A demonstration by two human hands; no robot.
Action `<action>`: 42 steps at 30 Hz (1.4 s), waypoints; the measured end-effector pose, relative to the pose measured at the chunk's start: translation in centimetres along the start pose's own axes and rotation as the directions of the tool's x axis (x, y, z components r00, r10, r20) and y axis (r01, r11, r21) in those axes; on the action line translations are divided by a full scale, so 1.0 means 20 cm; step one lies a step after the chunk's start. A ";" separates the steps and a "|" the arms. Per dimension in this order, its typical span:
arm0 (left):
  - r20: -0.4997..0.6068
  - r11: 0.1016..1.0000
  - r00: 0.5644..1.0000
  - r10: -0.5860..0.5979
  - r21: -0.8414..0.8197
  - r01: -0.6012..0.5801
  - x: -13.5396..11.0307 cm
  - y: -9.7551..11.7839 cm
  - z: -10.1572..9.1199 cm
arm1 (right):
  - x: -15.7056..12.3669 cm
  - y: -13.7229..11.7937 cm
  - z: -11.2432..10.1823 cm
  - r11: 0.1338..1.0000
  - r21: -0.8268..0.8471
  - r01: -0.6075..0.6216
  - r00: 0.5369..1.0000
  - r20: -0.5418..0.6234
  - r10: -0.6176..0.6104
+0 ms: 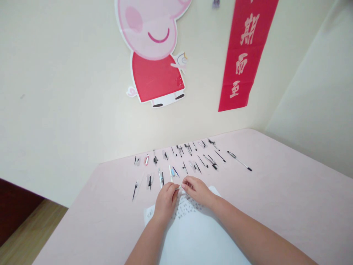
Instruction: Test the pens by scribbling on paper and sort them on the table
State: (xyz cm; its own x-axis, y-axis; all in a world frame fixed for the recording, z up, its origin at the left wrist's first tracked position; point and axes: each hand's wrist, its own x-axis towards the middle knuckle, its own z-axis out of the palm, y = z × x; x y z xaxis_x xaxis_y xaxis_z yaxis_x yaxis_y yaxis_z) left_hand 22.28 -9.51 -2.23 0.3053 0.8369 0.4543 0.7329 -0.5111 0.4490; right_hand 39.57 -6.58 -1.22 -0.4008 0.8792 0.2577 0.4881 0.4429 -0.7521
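My left hand [166, 198] and my right hand [196, 189] meet over the top of a white sheet of paper [193, 235] with handwriting on it. Both have their fingers pinched together on a small white pen part [178, 187] held between them. Just beyond my fingertips lie several taken-apart pens and pen parts [176, 162], spread in rows on the pink table [275, 191]. One whole pen with a black tip [239, 161] lies apart at the right end of the rows.
The table stands against a cream wall bearing a pink cartoon pig sticker [154, 51] and a red banner with characters [245, 55]. The table's left edge drops to a wooden floor [24, 235].
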 end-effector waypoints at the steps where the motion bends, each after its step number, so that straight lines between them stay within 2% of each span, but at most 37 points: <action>1: -0.003 1.000 1.000 0.002 -0.005 -0.002 0.00 0.00 0.00 | 0.00 0.00 0.00 1.000 0.021 0.002 1.000 -0.001 -0.002; 4: -0.008 1.000 1.000 0.006 -0.006 -0.006 0.00 0.00 0.00 | 0.00 0.01 0.00 1.000 0.020 -0.001 1.000 0.004 0.001; 9: 0.006 1.000 1.000 0.013 0.017 -0.013 0.00 0.01 0.00 | 0.01 0.01 0.00 0.997 -0.078 -0.007 1.000 0.013 0.008; 15: -0.021 1.000 1.000 0.014 0.001 -0.014 0.00 0.02 -0.02 | 0.00 0.00 -0.01 1.000 0.017 0.014 1.000 0.000 -0.014; 24: -0.010 1.000 1.000 0.020 0.013 -0.020 0.00 0.02 -0.01 | 0.00 0.02 0.01 0.996 -0.087 0.015 1.000 0.005 -0.014; 29: -0.007 1.000 1.000 0.008 0.000 -0.008 0.00 0.02 -0.01 | 0.00 0.00 -0.01 1.000 -0.021 0.008 1.000 0.017 -0.008; 42: -0.059 0.997 0.996 0.060 0.051 -0.057 0.00 0.02 -0.02 | 0.01 0.01 0.01 0.999 -0.034 0.035 0.999 -0.009 -0.035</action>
State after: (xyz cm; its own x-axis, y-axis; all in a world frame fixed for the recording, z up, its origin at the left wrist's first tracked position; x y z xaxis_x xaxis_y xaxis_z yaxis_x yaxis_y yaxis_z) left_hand 22.44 -9.79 -1.76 0.3124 0.7914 0.5254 0.7443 -0.5476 0.3822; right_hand 39.50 -6.38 -1.52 -0.4107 0.8647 0.2892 0.5002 0.4789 -0.7214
